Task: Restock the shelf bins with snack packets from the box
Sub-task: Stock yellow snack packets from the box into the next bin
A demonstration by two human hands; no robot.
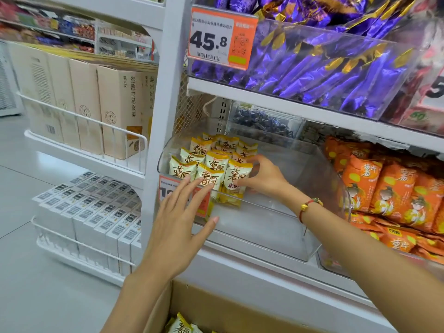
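Glossy yellow packets (211, 164), clear bin (264, 227)

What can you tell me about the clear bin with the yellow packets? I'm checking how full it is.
The clear bin looks like transparent plastic with rounded corners, sitting on the white shelf under the purple sweets. Yellow packets stand upright in rows in its left part only; the right part is bare. An orange price tag hangs on its front wall. The right hand reaches inside, fingers on the packets; the left hand is open with fingertips at the front wall.
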